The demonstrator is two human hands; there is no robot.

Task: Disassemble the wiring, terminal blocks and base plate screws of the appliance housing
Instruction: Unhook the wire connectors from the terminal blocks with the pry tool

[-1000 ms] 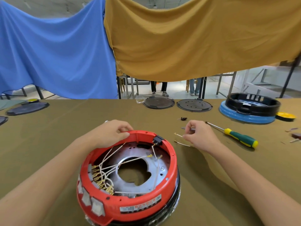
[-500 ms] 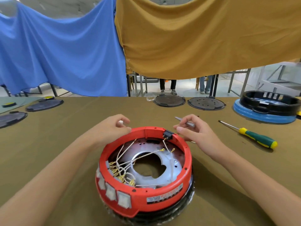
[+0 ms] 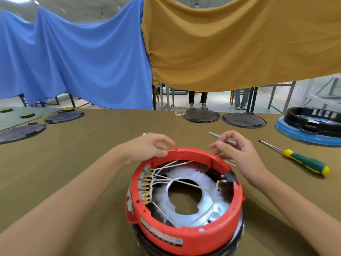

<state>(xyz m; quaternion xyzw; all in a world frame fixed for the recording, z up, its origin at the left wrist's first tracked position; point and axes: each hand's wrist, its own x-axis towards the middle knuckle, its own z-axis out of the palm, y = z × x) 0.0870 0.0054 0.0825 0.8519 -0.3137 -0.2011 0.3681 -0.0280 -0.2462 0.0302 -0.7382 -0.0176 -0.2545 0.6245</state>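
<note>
Landmark: housing [image 3: 186, 196] sat on the tabletop [image 3: 73, 163].
Left hand [image 3: 145, 146]: on its far rim.
Right hand [image 3: 238, 154]: at its far-right rim.
Screwdriver [image 3: 302, 160]: right of it.
Two discs [image 3: 224, 117]: behind it.

The red housing [image 3: 184, 209] is motion-blurred, its label unreadable, its bottom cut off below.
</note>
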